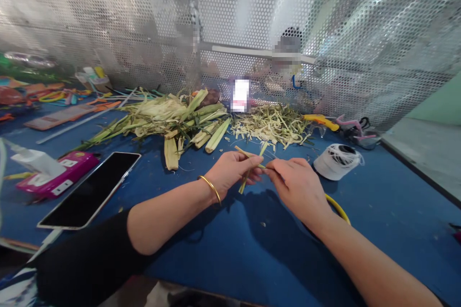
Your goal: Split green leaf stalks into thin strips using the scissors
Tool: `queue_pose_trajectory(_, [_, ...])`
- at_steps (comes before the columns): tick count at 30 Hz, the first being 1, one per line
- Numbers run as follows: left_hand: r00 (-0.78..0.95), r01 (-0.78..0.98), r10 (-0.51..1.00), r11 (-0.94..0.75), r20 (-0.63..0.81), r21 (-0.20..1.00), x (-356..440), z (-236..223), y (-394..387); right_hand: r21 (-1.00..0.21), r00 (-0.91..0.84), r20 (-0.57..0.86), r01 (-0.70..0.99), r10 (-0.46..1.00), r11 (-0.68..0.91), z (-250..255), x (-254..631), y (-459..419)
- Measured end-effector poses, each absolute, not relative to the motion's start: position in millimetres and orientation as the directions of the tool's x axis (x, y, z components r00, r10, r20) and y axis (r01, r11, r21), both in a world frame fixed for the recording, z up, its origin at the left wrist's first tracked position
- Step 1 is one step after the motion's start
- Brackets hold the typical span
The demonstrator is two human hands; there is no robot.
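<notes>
My left hand (234, 170) and my right hand (295, 182) meet above the blue table (252, 249), both pinched on thin yellow-green leaf strips (250, 163) that cross between the fingertips. A gold bangle (211, 187) circles my left wrist. Just beyond the hands lies a pile of green and pale leaves and stalks (169, 120), and to its right a heap of shredded pale strips (273, 124).
A phone (90, 189) lies face up at the left beside a pink tissue pack (54, 175). A white thread spool (336, 160) stands right of my hands, scissors (356, 129) behind it. A perforated metal screen (144, 33) closes the back; another person sits behind it.
</notes>
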State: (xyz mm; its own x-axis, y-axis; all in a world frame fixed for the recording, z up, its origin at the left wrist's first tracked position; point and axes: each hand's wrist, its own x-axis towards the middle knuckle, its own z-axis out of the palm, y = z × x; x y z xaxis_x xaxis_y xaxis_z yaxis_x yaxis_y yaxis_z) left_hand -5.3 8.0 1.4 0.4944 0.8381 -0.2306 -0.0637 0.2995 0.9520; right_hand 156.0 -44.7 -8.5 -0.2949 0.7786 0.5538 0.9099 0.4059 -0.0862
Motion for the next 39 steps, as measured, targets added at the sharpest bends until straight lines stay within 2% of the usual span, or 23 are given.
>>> queue_pose_trajectory(4, [0.461, -0.065, 0.863, 0.264, -0.206, 0.962, -3, -4, 9, -0.205, -0.242, 0.518, 0.896, 0.821, 0.393, -7, 152, -49])
queue_pose_trajectory(11, [0.459, -0.091, 0.868, 0.259, -0.191, 0.961, -6, 3, 10, -0.557, -0.051, 0.345, 0.792, 0.937, 0.248, 7, 152, -53])
queue_pose_trajectory(15, [0.503, -0.071, 0.833, 0.303, -0.229, 0.950, -9, 5, 11, -0.772, -0.010, 0.171, 0.620, 0.985, 0.141, 8, 155, -47])
queue_pose_trajectory(19, [0.596, 0.001, 0.760, 0.322, -0.259, 0.947, -10, 2, 10, -0.957, 0.060, 0.040, 0.291, 0.997, 0.021, -2, 155, -40])
queue_pose_trajectory(21, [0.621, 0.035, 0.729, 0.341, -0.288, 0.939, -9, 0, 8, -0.990, 0.140, 0.046, 0.141, 0.989, 0.026, -8, 152, -38])
queue_pose_trajectory(23, [0.627, 0.049, 0.722, 0.340, -0.294, 0.939, -7, -3, 7, -0.995, 0.197, 0.070, 0.083, 0.978, 0.054, -13, 148, -37])
queue_pose_trajectory(28, [0.575, 0.061, 0.788, 0.227, -0.220, 0.972, -4, -8, 5, -0.987, 0.244, 0.130, 0.124, 0.961, 0.102, -17, 143, -38])
queue_pose_trajectory(35, [0.616, 0.070, 0.762, 0.199, -0.199, 0.977, -7, 0, 6, -0.984, 0.340, 0.177, 0.088, 0.924, 0.156, -15, 142, -39])
queue_pose_trajectory(39, [0.630, 0.121, 0.753, 0.147, -0.190, 0.982, -8, -1, 7, -0.973, 0.289, 0.181, 0.190, 0.940, 0.129, -13, 149, -36])
